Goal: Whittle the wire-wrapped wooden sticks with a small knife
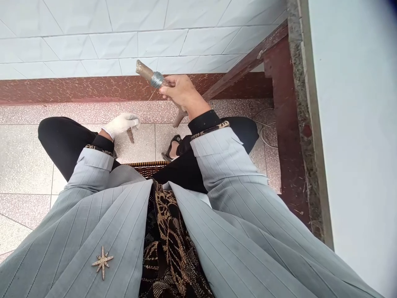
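In my bare right hand is a brown wooden stick, gripped with the fingers closed round its middle. Silvery wire is wound in a thick coil on the stick, right beside my thumb. The stick's lower end shows below my wrist. My left hand wears a white knit glove and is closed. Out of its underside pokes a short brown piece of wood; the rest is hidden in the glove. A thin strand slants down from the coil toward the gloved hand.
A white tiled wall with a dark red base band stands ahead. On the right are a reddish-brown wooden frame with a slanting brace and a pale surface. Woven wicker shows between my legs. A pale cable lies on the floor.
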